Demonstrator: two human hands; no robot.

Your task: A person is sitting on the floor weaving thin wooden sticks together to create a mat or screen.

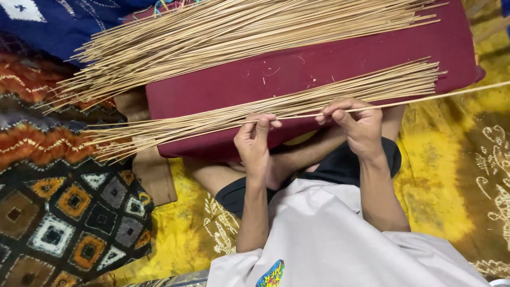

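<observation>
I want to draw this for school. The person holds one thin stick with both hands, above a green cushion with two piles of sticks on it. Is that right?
Almost right. The cushion is dark red, not green, as the head view shows. The rest holds: the left hand and the right hand pinch one thin stick, and two piles of sticks lie on the cushion.

Dark red cushioned board (329, 66); upper heap of thin pale sticks (223, 32) spread across it; yellow patterned cloth (441, 175) beneath; black cloth with orange and grey diamonds (69, 212) at left; blue fabric (64, 21) top left; wooden plank (156, 178).
</observation>
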